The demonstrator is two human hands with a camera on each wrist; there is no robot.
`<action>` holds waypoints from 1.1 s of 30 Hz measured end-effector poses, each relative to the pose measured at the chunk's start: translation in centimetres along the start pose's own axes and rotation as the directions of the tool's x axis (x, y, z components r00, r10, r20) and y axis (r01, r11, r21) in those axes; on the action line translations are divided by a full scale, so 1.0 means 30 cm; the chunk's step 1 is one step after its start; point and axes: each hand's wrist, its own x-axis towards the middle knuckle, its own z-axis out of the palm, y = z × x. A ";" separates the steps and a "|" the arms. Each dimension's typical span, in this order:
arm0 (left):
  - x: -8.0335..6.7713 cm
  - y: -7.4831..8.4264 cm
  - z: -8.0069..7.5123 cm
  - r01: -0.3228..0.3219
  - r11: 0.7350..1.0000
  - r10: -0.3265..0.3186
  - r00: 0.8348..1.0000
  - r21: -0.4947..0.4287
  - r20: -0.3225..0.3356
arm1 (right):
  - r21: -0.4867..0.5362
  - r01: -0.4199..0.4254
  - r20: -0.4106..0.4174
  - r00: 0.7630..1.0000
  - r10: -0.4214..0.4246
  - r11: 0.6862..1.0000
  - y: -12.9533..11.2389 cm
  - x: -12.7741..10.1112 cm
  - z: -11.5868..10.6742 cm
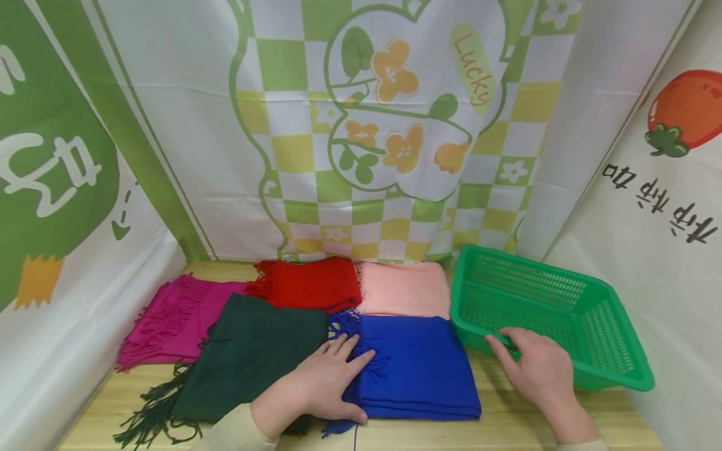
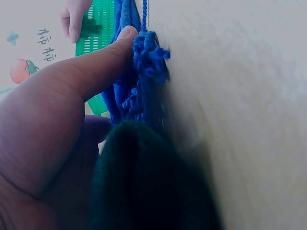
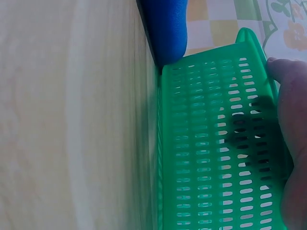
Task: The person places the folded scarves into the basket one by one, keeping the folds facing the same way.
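Note:
My left hand (image 1: 329, 379) lies with fingers spread over the fringed left edge of a folded blue scarf (image 1: 420, 366). In the left wrist view its thumb touches the blue fringe (image 2: 149, 57). Just left of this hand is a folded dark green scarf (image 1: 262, 351), its tassels trailing toward the front left. My right hand (image 1: 541, 369) grips the near rim of a green plastic basket (image 1: 612, 326), thumb on the outer side. The right wrist view shows the basket's slotted wall (image 3: 206, 143) beside that hand; its fingertips are hidden there.
Behind lie a folded red scarf (image 1: 318, 285) and a pink scarf (image 1: 403, 288); a magenta scarf (image 1: 180, 319) is at the left. All rest on a wooden table (image 1: 507, 419). Printed cloth (image 1: 299, 144) hangs at the back and both sides.

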 end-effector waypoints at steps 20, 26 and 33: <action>-0.003 0.000 -0.002 -0.004 1.000 0.004 1.000 -0.002 0.000 | 0.019 -0.008 -0.010 1.000 0.008 1.000 0.040 -0.014 -0.001; 0.000 -0.004 0.004 -0.003 1.000 0.003 1.000 0.007 0.000 | 0.014 -0.019 -0.010 1.000 0.020 1.000 0.053 -0.014 -0.008; -0.005 0.001 0.000 -0.005 1.000 0.005 1.000 -0.001 0.004 | 0.006 -0.026 -0.009 1.000 0.026 1.000 0.062 -0.021 -0.014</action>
